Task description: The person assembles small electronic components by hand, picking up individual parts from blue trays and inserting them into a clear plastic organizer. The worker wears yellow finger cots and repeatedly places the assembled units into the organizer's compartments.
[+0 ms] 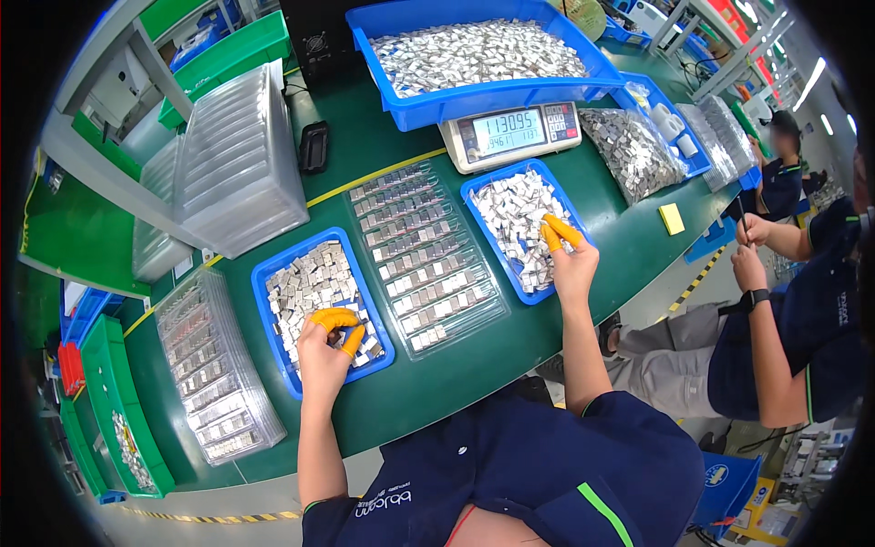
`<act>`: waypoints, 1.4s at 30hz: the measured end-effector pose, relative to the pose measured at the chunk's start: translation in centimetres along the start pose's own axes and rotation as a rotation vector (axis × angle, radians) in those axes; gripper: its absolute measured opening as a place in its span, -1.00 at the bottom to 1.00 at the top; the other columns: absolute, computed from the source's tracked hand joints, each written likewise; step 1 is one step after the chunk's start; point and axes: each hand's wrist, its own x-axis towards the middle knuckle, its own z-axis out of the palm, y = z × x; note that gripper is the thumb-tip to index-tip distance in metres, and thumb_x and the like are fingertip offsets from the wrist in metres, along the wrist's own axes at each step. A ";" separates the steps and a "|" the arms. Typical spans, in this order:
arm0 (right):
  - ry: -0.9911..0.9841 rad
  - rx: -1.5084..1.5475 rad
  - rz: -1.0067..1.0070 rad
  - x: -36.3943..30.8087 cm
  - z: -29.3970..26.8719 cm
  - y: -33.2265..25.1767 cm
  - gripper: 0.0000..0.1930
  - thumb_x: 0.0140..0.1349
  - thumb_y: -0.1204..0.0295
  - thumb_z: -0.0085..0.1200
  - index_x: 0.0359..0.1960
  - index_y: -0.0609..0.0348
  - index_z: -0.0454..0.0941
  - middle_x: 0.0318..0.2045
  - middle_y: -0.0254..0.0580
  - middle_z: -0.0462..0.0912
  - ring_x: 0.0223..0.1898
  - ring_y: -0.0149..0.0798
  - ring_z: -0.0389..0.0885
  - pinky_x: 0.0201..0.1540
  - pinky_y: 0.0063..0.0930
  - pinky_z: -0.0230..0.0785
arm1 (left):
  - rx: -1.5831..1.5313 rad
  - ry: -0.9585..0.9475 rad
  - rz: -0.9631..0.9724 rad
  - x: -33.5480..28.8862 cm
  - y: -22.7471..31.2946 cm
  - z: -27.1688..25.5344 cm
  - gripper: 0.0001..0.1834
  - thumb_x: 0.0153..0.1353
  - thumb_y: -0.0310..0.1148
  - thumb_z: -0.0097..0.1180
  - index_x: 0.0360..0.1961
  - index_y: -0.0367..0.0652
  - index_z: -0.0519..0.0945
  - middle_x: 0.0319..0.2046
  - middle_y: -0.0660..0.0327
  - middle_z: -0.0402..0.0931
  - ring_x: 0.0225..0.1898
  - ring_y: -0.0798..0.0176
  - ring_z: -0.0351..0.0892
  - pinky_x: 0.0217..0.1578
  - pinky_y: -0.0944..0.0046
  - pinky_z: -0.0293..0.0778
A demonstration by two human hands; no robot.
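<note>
Two small blue trays hold heaps of small silver-white rectangular metal pieces. My left hand (pixel 326 351), with orange finger cots, is over the near end of the left tray (pixel 264 319). Its thumb and forefinger curl toward each other; whatever is between them is hidden. My right hand (pixel 572 264), also in orange cots, reaches into the right tray (pixel 476 215), fingertips close together among the pieces (pixel 510 205). I cannot make out anything in its pinch. Between the trays lies a clear plastic blister tray (pixel 415 342) with rows of these pieces.
Behind stands a scale (pixel 510 137) carrying a large blue bin (pixel 510 94) of pieces. A bulging bag (pixel 629 150) and yellow pad (pixel 672 219) lie right. Stacked clear trays (pixel 241 173), filled blister trays (pixel 219 365) and a green bin (pixel 114 365) occupy the left. Another person (pixel 784 310) is at right.
</note>
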 end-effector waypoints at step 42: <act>-0.634 0.542 0.329 -7.8 1.6 -6.8 -0.74 0.13 0.57 0.11 -0.11 0.31 0.57 -0.18 -0.21 0.64 -0.19 -0.47 0.54 -0.05 -0.59 0.36 | -1.041 -0.044 -0.294 -2.3 5.7 8.8 -0.71 0.09 -0.57 0.18 -0.14 -0.43 0.52 -0.28 0.01 0.58 -0.30 0.18 0.64 -0.23 0.31 0.58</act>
